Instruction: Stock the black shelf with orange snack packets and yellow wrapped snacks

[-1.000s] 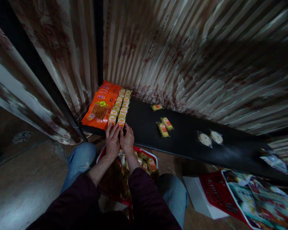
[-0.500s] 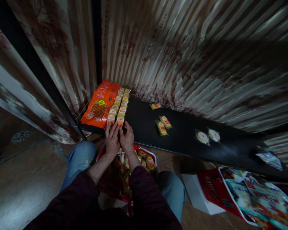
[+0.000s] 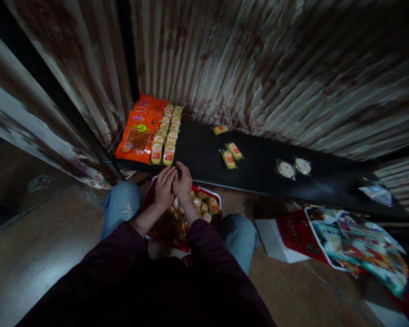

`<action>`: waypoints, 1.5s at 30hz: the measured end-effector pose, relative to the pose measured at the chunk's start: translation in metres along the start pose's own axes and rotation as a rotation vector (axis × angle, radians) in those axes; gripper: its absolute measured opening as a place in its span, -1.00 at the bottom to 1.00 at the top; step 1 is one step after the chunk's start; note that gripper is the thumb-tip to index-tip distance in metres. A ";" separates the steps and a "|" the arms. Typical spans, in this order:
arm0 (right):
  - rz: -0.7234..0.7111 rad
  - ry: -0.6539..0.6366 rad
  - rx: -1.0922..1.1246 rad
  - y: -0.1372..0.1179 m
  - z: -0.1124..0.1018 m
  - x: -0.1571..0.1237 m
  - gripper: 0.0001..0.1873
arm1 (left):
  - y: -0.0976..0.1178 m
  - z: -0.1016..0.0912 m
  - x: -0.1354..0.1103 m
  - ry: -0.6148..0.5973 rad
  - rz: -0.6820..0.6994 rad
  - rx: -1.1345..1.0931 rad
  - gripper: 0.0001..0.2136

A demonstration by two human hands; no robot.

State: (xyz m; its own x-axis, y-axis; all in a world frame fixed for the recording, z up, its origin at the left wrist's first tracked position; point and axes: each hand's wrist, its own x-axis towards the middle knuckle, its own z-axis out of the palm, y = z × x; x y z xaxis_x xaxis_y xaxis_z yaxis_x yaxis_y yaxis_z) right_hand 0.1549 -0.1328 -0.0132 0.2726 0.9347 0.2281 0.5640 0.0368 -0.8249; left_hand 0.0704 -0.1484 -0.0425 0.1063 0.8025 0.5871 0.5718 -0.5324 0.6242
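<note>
My left hand [image 3: 165,190] and my right hand [image 3: 183,185] are close together, touching or almost touching, at the front edge of the black shelf [image 3: 201,154]. They hover above a red basket [image 3: 150,193] of small yellow-wrapped snack cakes [image 3: 212,205]. Their fingers are loosely bent, and no held thing shows; the undersides are hidden. Just beyond my fingertips stand two rows of wrapped snack cakes [image 3: 169,155]. Left of these rows, orange snack bags [image 3: 136,138] overlap in a line.
Three loose yellow packs [image 3: 228,159] lie mid-shelf. Farther right are two round white wrapped pieces [image 3: 286,170] and a blue-white packet [image 3: 376,194]. A second red basket [image 3: 296,234] with bagged goods stands on the floor at right. A striped curtain [image 3: 204,59] hangs behind.
Both hands have drawn back from the front snack cakes, whose labels now show fully. The whole view has shifted, so the shelf appears higher.
</note>
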 end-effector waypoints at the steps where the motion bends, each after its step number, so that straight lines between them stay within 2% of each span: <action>1: -0.008 0.000 0.019 0.000 -0.001 -0.003 -0.58 | 0.000 0.000 -0.003 -0.022 -0.005 -0.006 -0.65; 5: -0.040 -0.018 0.066 0.005 -0.008 -0.018 -0.52 | 0.000 0.000 -0.015 -0.138 -0.051 -0.037 -0.60; 8: -0.019 -0.052 0.019 0.015 -0.010 -0.032 -0.54 | 0.000 -0.002 -0.024 -0.273 -0.095 -0.038 -0.54; 10: 0.036 -0.110 -0.052 0.026 -0.008 -0.043 -0.57 | -0.001 -0.006 -0.029 -0.409 -0.135 0.002 -0.53; 14: 0.167 -0.343 -0.225 0.045 0.004 -0.072 -0.59 | -0.006 -0.018 -0.037 -0.799 -0.275 0.218 -0.65; 16: 0.187 -0.388 -0.245 0.050 0.009 -0.088 -0.65 | -0.009 -0.024 -0.040 -0.900 -0.319 0.295 -0.72; 20: 0.190 -0.416 -0.241 0.051 0.013 -0.108 -0.66 | -0.015 -0.033 -0.040 -0.909 -0.341 0.334 -0.76; 25: 0.192 -0.449 -0.235 0.047 0.009 -0.110 -0.69 | -0.021 -0.042 -0.041 -0.873 -0.403 0.384 -0.66; 34: 0.210 -0.643 -0.208 0.039 0.012 -0.130 -0.62 | -0.027 -0.045 -0.046 -0.880 -0.501 0.330 -0.61; 40: 0.301 -0.588 -0.183 0.045 0.014 -0.126 -0.66 | -0.032 -0.037 -0.047 -0.887 -0.601 0.254 -0.62; 45: 0.372 -0.436 0.045 0.050 0.015 -0.128 -0.54 | -0.037 -0.030 -0.051 -0.847 -0.674 0.194 -0.69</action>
State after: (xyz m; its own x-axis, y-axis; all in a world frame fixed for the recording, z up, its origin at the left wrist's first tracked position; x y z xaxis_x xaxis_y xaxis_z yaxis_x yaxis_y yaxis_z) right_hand 0.1363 -0.2454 -0.0916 0.0944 0.9466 -0.3084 0.4548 -0.3165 -0.8324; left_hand 0.0192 -0.1773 -0.0800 0.2053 0.8772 -0.4341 0.8326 0.0766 0.5485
